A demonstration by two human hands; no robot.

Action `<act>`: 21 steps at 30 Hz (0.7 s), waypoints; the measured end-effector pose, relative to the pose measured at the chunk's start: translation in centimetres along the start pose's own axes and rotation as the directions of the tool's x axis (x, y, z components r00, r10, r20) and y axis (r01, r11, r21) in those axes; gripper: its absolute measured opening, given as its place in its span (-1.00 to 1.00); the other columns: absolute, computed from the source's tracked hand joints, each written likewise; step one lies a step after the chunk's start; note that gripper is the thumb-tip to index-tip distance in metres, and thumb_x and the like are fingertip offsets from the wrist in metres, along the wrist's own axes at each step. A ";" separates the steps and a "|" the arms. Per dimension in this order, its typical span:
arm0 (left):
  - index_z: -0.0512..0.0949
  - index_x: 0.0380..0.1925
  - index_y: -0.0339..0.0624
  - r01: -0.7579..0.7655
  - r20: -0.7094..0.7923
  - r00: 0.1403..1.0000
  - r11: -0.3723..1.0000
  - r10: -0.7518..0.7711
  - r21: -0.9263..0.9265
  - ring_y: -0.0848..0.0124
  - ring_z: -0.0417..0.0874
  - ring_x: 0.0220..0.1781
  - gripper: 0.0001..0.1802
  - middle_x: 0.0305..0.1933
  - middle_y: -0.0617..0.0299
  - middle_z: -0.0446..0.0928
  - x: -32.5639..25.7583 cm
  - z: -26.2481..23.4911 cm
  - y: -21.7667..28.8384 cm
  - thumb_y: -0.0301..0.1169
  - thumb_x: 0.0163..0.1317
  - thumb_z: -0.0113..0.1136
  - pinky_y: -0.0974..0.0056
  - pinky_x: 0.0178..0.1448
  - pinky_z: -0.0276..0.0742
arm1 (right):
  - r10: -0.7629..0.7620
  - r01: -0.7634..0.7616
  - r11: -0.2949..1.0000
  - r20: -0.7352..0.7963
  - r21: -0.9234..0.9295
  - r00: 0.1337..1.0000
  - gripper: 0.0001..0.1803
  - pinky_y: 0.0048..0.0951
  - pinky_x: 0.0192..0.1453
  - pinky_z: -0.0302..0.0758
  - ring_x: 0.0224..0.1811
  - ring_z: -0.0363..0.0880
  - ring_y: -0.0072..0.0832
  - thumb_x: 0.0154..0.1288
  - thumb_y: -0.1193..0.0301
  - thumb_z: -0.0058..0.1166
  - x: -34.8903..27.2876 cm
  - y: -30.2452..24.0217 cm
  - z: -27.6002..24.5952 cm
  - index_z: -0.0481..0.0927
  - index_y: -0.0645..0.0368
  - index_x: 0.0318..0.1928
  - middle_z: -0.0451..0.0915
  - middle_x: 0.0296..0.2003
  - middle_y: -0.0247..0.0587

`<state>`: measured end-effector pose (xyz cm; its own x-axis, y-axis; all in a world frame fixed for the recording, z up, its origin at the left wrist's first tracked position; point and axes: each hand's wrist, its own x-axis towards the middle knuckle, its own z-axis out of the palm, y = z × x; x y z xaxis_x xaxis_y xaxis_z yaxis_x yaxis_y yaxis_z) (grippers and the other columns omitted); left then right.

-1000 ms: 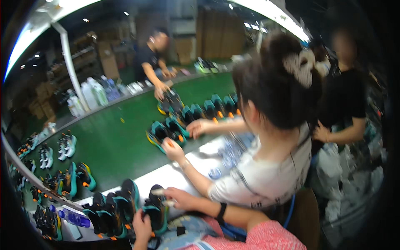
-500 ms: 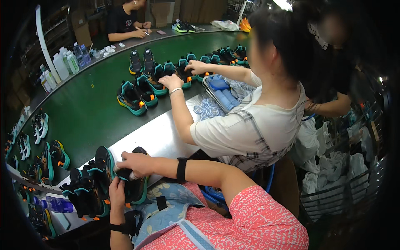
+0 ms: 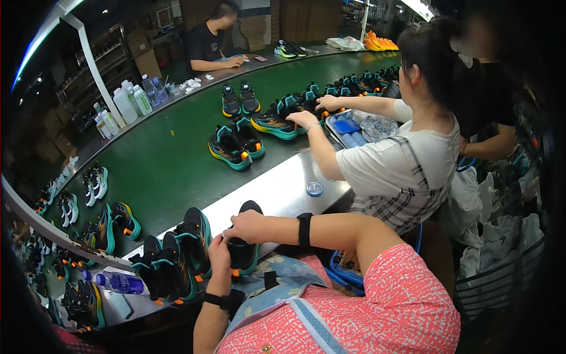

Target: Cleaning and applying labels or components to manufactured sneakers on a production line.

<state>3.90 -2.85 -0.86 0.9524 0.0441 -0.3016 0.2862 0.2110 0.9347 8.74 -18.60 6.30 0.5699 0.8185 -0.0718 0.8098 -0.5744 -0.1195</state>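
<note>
Shoe: black sports shoe with teal trim and orange tabs (image 3: 243,251), upright on its toe at the near edge of the pale metal surface (image 3: 283,189), clasped between both hands; its mates stand just left of it
Conveyor: long curved green belt (image 3: 165,171) behind the surface, carrying pairs of teal, black and orange shoes (image 3: 236,144); clear plastic bottles (image 3: 132,100) line its far rim
Co-worker: person in a pale top and checked pinafore (image 3: 395,171) to the right, reaching to a shoe on the belt; another person sits at the far end
Neighbouring shoes: row of black and teal shoes (image 3: 177,259) touching one another, just beside the held one
Right hand: right hand (image 3: 250,226) curled over the top of the shoe, fingers closed on it
Left hand: left hand (image 3: 219,259) pressed against the shoe's left side, fingers closed around it; whether it pinches a small part I cannot tell
Doing it well: likely best to keep the shoe braced by the upper hand; let the lower one do the fine work; avoid knocking the row beside it
</note>
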 end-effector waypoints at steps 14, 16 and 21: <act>0.55 -0.31 -0.37 -0.026 0.106 0.994 0.956 -0.005 0.293 0.48 0.52 -0.51 -0.66 -0.26 0.09 0.57 -2.3 -2.3 1.7 -0.24 0.36 0.06 0.35 -0.43 0.42 | 0.156 -0.157 0.977 0.017 0.147 0.988 -0.43 -0.18 -0.28 0.56 -0.30 0.65 -0.09 -0.01 0.47 0.26 -1.4 -0.2 0.8 0.41 -0.06 0.08 0.58 -0.26 0.03; 0.52 -0.21 -0.44 0.205 0.309 0.917 0.961 -0.254 0.184 0.39 0.62 -0.48 -0.55 -0.23 0.01 0.58 -1.9 -2.8 3.2 -0.14 0.38 0.04 0.40 -0.56 0.41 | 0.140 -0.154 0.961 0.076 0.229 0.987 -0.35 -0.16 -0.15 0.55 -0.22 0.61 -0.03 -0.08 0.54 0.26 -1.3 -0.3 -0.1 0.38 -0.02 0.11 0.54 -0.16 0.11; 0.47 -0.09 -0.51 0.382 0.492 0.789 0.921 -0.368 0.076 0.19 0.72 -0.27 -0.52 -0.06 -0.07 0.59 -0.2 -1.7 3.6 -0.17 0.39 0.06 0.42 -0.60 0.38 | 0.103 -0.169 0.709 0.136 0.685 0.985 -0.35 -0.19 -0.03 0.50 -0.15 0.57 -0.08 0.08 0.56 0.17 -1.7 1.6 -1.6 0.36 -0.02 0.24 0.51 -0.12 0.05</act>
<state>4.52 -0.47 2.21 0.6975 -0.5237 -0.4891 0.6356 0.1369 0.7598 9.25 -20.91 7.84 0.6263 0.7486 -0.2177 0.3829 -0.5386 -0.7506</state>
